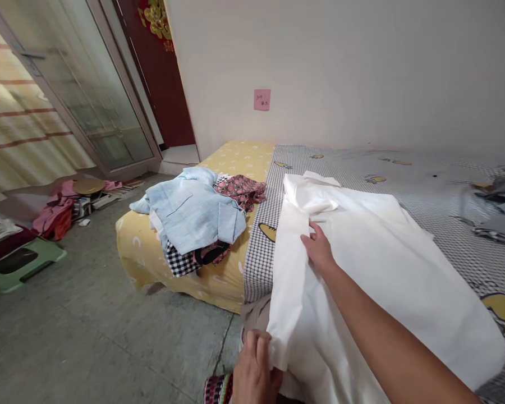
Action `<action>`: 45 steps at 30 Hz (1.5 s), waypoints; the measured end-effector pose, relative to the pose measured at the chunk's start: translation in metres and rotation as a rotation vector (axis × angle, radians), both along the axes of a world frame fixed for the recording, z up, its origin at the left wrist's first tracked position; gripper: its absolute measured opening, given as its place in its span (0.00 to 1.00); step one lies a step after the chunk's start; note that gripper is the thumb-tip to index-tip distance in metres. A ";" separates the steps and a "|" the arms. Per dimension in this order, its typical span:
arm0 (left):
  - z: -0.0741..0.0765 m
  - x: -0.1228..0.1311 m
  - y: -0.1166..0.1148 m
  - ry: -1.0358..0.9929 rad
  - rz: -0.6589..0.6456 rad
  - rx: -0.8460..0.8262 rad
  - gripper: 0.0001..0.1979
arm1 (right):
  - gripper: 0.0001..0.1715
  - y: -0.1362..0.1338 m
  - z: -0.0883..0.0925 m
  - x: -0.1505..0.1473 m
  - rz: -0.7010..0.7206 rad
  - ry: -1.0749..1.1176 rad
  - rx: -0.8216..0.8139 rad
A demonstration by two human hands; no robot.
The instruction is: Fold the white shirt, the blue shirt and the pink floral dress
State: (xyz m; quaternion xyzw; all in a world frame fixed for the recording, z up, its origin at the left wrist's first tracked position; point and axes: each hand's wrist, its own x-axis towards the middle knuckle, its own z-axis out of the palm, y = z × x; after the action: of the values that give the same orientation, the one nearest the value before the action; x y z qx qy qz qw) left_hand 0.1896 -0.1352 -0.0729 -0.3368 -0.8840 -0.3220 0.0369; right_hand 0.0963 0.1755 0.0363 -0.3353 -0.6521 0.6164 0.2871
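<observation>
A white shirt (pixel 362 252) lies spread over the bed, its near part hanging down over the edge toward me. At the shirt's lower left corner, my left hand (pixel 255 362) is closed on the cloth. Higher up along the same folded edge strip, my right hand (pixel 318 249) pinches the fabric between thumb and fingers. Creases gather around the collar end at the top. To the left sits a heap of clothes, with a light blue shirt (pixel 189 207) on top. A floral red cloth (pixel 243 191) and a black-and-white checked cloth (pixel 179 261) stick out from it.
Yellow bedding (pixel 138 247) covers the left end of the bed, a small-checked sheet (pixel 256 269) the rest. Dark folded clothes (pixel 503 207) rest at the far right. On the floor at left are a green stool (pixel 42 255) and a pink-and-red pile (pixel 59 213).
</observation>
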 end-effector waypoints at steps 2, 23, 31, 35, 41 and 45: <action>-0.002 0.000 -0.009 0.097 -0.121 0.019 0.32 | 0.46 0.008 -0.003 0.010 -0.024 -0.029 -0.128; 0.009 0.000 -0.017 -0.190 0.007 0.231 0.42 | 0.24 -0.144 -0.018 0.132 0.495 -0.305 -0.527; 0.022 -0.005 -0.001 -0.237 0.164 0.104 0.11 | 0.22 -0.143 -0.004 0.134 0.324 -0.071 -0.768; 0.030 0.001 -0.009 -0.121 0.060 0.125 0.13 | 0.22 -0.142 -0.005 0.140 0.329 -0.111 -0.563; 0.021 0.006 -0.024 -0.035 0.063 0.075 0.16 | 0.26 -0.141 -0.031 0.153 0.373 -0.246 -0.326; 0.007 0.008 -0.030 -0.064 0.117 -0.116 0.17 | 0.24 -0.148 -0.046 0.158 0.377 -0.282 -0.275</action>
State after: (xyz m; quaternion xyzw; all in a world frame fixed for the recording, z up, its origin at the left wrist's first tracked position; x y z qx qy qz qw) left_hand 0.1979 -0.1653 -0.0663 -0.2758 -0.9200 -0.2783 0.0079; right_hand 0.2542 0.0273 -0.0096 -0.3263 -0.6468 0.6889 0.0253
